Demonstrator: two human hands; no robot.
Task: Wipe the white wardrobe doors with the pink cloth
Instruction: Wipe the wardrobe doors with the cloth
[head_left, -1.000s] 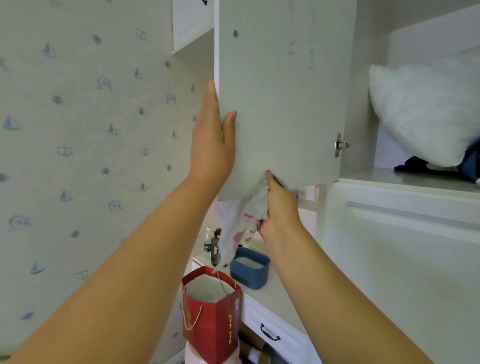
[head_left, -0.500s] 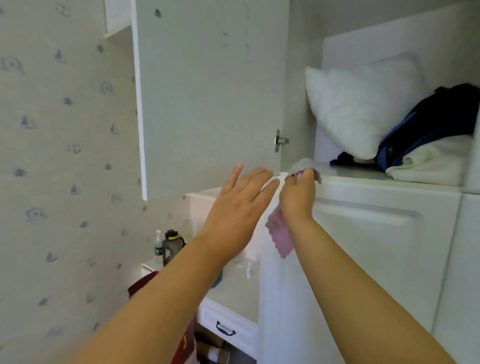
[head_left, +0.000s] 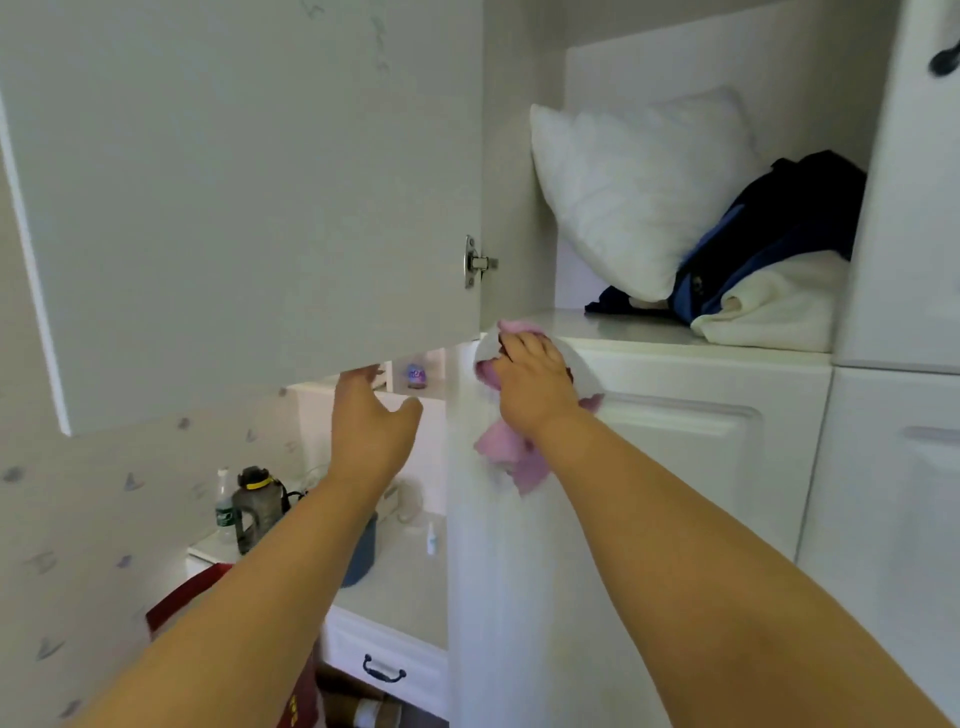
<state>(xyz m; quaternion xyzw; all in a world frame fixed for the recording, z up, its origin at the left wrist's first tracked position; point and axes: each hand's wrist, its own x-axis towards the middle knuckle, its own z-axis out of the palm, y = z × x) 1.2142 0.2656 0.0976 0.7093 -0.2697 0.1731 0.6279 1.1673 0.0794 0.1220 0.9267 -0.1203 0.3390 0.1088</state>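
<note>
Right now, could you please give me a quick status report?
Right hand gripping crumpled pink cloth against lower white wardrobe door. Left hand open. Nothing blocking.

Probably bedroom (wardrobe (head_left: 675, 467), pillow (head_left: 634, 192))

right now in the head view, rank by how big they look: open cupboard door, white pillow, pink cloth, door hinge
1. open cupboard door, though nearness inflates it
2. white pillow
3. pink cloth, partly hidden by the right hand
4. door hinge

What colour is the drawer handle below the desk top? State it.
Dark, near black, on the white drawer; the drawer handle shows in the head view.
</note>
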